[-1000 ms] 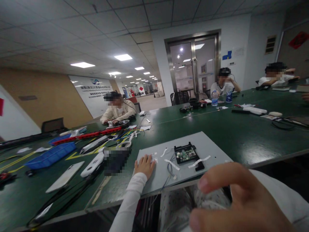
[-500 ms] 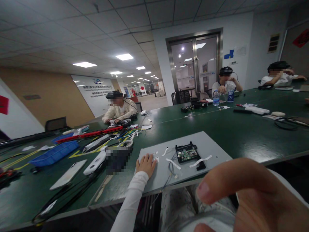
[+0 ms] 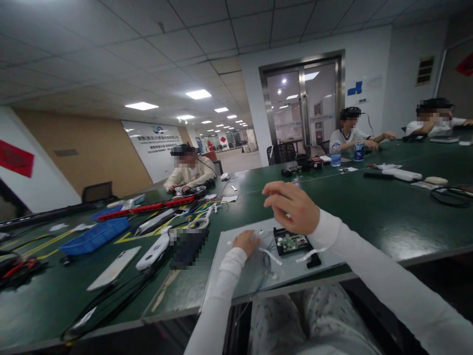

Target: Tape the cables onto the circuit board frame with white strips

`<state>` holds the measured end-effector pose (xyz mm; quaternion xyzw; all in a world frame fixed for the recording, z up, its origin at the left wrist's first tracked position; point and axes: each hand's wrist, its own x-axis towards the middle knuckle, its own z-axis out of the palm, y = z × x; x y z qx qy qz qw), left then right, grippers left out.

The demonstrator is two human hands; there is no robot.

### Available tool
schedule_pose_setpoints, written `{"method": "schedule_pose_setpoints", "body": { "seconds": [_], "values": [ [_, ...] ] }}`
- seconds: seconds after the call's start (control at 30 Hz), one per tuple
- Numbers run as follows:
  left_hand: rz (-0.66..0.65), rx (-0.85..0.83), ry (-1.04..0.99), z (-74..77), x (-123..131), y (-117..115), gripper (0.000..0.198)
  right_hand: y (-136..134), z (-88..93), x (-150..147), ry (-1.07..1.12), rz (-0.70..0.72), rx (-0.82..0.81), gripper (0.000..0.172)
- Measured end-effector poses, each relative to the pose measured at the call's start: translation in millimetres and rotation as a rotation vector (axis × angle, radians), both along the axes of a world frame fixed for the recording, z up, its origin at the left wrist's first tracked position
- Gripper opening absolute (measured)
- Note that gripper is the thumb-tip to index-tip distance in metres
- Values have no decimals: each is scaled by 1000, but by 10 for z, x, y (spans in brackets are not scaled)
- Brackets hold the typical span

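On the grey flat panel in front of me, my left hand rests with its fingers bent and close together, beside a short white strip and a thin grey cable. What its fingertips hold, if anything, is too small to make out. Raised over the far edge of the panel, my right hand has loosely curled fingers apart, with nothing in them. Below it lies a green circuit board in a black frame, partly covered by the hand. More white strips cross the cable and the frame.
Left of the panel lie a dark blurred-out object, a white power strip, a white phone and a blue tray. Cables run along the table. Several people sit around it; bottles stand farther back.
My right hand has gone from close before the camera to above the panel. My left hand has shifted right toward the white strip, its flat fingers now bent. The view has turned slightly left.
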<state>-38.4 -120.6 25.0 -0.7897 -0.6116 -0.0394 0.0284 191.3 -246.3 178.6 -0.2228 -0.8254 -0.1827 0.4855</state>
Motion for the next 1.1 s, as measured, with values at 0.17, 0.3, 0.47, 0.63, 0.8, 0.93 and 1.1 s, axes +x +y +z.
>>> {"method": "schedule_pose_setpoints", "body": {
  "seconds": [0.17, 0.3, 0.47, 0.63, 0.8, 0.93, 1.1],
  "values": [
    [8, 37, -102, -98, 233, 209, 44, 1089, -742, 191, -85, -309, -545, 22],
    [-8, 81, -169, -138, 173, 221, 35, 1479, -1384, 575, -139, -655, -964, 36],
    [-75, 107, -270, -160, 111, 196, 23, 1604, -1813, 879, -205, -728, -1070, 47],
    [-99, 139, -319, -173, 93, 170, 17, 1729, -1935, 894, -227, -740, -1050, 57],
    [-128, 157, -345, -154, 81, 143, 9, 1767, -2085, 951, -226, -757, -999, 59],
    [-142, 143, -374, -138, 71, 145, 6, 1770, -2123, 1005, -234, -769, -1009, 64],
    [-168, 124, -405, -133, 32, 144, 3, 1722, -2074, 1011, -234, -794, -1005, 64]
  ]
}}
